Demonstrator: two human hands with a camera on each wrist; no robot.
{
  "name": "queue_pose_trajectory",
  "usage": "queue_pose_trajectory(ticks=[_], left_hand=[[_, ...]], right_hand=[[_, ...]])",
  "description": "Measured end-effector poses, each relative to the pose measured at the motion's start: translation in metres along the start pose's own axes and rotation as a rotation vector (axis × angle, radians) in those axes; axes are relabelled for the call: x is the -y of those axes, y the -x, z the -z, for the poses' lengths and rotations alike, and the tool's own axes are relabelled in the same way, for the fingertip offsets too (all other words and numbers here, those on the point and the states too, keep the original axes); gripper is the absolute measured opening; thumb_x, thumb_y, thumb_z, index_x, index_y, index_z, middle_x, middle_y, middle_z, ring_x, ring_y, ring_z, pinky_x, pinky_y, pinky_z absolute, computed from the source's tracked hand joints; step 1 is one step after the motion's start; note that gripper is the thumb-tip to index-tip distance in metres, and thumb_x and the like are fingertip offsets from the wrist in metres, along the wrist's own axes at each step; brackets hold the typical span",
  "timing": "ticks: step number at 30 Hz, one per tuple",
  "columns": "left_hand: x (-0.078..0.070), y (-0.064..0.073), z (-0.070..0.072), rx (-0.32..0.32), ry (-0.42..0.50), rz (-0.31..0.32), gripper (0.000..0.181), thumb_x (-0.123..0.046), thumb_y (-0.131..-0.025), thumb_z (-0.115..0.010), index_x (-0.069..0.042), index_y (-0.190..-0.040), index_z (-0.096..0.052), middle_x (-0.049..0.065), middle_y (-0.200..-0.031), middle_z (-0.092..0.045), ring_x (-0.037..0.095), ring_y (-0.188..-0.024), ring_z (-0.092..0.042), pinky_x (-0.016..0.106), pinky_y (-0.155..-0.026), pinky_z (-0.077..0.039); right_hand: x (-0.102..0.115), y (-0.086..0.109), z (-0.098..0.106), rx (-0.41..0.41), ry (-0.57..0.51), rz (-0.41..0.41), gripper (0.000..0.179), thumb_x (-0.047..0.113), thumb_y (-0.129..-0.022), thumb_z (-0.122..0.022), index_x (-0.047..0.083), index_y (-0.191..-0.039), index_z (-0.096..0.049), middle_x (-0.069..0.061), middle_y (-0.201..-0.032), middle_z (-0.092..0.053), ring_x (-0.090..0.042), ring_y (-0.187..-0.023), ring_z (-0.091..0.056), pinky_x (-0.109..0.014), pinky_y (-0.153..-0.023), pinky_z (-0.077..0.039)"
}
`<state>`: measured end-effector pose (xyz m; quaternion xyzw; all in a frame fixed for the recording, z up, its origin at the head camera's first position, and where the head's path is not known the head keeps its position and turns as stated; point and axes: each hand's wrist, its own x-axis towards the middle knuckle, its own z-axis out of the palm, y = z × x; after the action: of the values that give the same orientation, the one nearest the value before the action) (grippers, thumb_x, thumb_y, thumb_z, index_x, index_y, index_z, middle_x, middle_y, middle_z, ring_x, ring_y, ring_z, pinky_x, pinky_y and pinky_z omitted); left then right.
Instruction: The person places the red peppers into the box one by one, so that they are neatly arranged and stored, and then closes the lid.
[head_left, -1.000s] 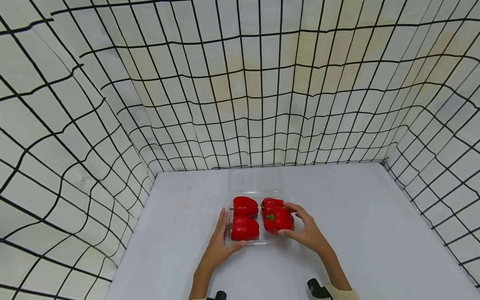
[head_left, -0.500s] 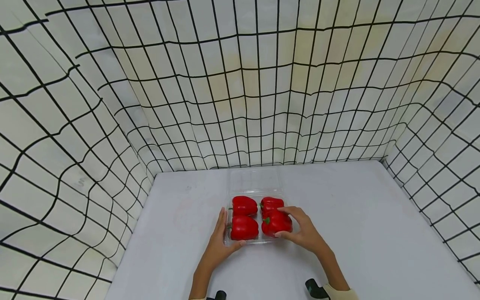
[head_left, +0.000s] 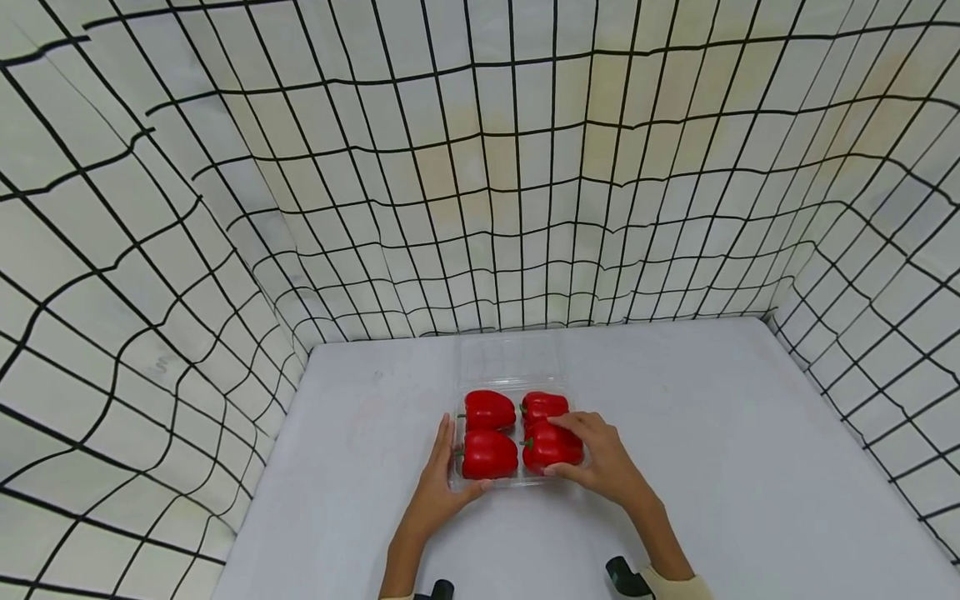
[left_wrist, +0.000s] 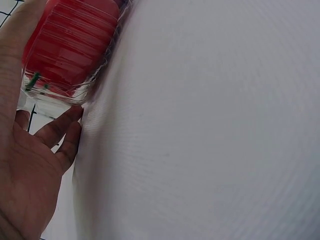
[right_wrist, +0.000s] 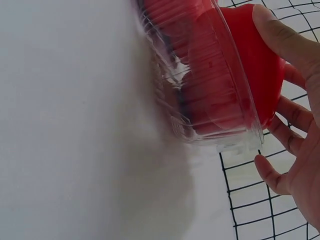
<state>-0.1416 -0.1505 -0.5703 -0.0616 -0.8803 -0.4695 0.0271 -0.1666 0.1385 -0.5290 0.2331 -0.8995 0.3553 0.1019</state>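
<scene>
A clear plastic clamshell box holds several red bell peppers in two columns. On its left are a back-left pepper and a front-left pepper. My left hand rests against the box's left side, fingers straight, thumb at the front edge. With thumb and fingers, my right hand grips the front-right pepper, its green stem facing left. In the right wrist view, that pepper bulges above the box rim. Behind it lies the back-right pepper, partly covered.
The box's clear lid lies folded back on the white table. Black netting over pale walls encloses the table at the back and both sides.
My right hand has moved slightly left with the front-right pepper and settled it further into the box, its stem turning leftward. My left hand has stayed in place.
</scene>
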Motion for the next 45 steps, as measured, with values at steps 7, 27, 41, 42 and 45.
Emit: queue_pose_trajectory(ticks=[7,27,41,42,45], left_hand=[[-0.001,0.0,0.001,0.008,0.009,-0.001,0.115,-0.056,-0.071,-0.078,-0.022,-0.158,-0.012,-0.002,-0.166,-0.011,0.03,-0.151,-0.02,0.05,-0.109,-0.038],[-0.001,-0.001,0.001,0.004,0.006,0.002,0.116,-0.056,-0.07,-0.08,-0.023,-0.158,-0.012,-0.002,-0.166,-0.011,0.03,-0.151,-0.019,0.05,-0.108,-0.04],[0.001,-0.001,-0.001,0.008,0.021,0.008,0.115,-0.056,-0.07,-0.079,-0.024,-0.158,-0.013,-0.007,-0.165,-0.01,0.027,-0.152,-0.018,0.049,-0.109,-0.038],[0.001,-0.001,-0.002,0.008,0.022,0.011,0.114,-0.056,-0.07,-0.079,-0.025,-0.158,-0.013,-0.007,-0.165,-0.01,0.027,-0.152,-0.018,0.049,-0.11,-0.038],[0.002,-0.002,-0.002,0.011,0.023,0.009,0.113,-0.057,-0.072,-0.078,-0.025,-0.158,-0.013,-0.006,-0.165,-0.01,0.028,-0.151,-0.019,0.051,-0.11,-0.037]], right_hand=[[-0.001,0.004,-0.012,-0.034,0.096,0.023,0.068,0.047,-0.069,-0.085,0.023,-0.128,-0.061,-0.002,-0.124,-0.063,-0.018,-0.108,-0.056,-0.04,-0.082,-0.05],[-0.005,0.009,-0.02,-0.181,0.043,0.128,0.045,0.024,-0.077,-0.081,0.021,-0.12,-0.07,-0.004,-0.12,-0.062,-0.021,-0.109,-0.056,-0.046,-0.082,-0.056],[-0.009,0.004,-0.02,-0.1,0.031,0.092,0.042,0.031,-0.081,-0.079,0.025,-0.122,-0.07,0.0,-0.123,-0.06,-0.017,-0.112,-0.055,-0.043,-0.085,-0.052],[-0.008,0.004,-0.02,-0.094,0.026,0.092,0.042,0.031,-0.082,-0.079,0.025,-0.123,-0.069,0.0,-0.123,-0.06,-0.017,-0.112,-0.055,-0.043,-0.085,-0.053],[-0.008,0.004,-0.019,-0.087,0.021,0.092,0.043,0.031,-0.082,-0.078,0.024,-0.124,-0.069,-0.001,-0.123,-0.06,-0.018,-0.113,-0.055,-0.043,-0.087,-0.057]])
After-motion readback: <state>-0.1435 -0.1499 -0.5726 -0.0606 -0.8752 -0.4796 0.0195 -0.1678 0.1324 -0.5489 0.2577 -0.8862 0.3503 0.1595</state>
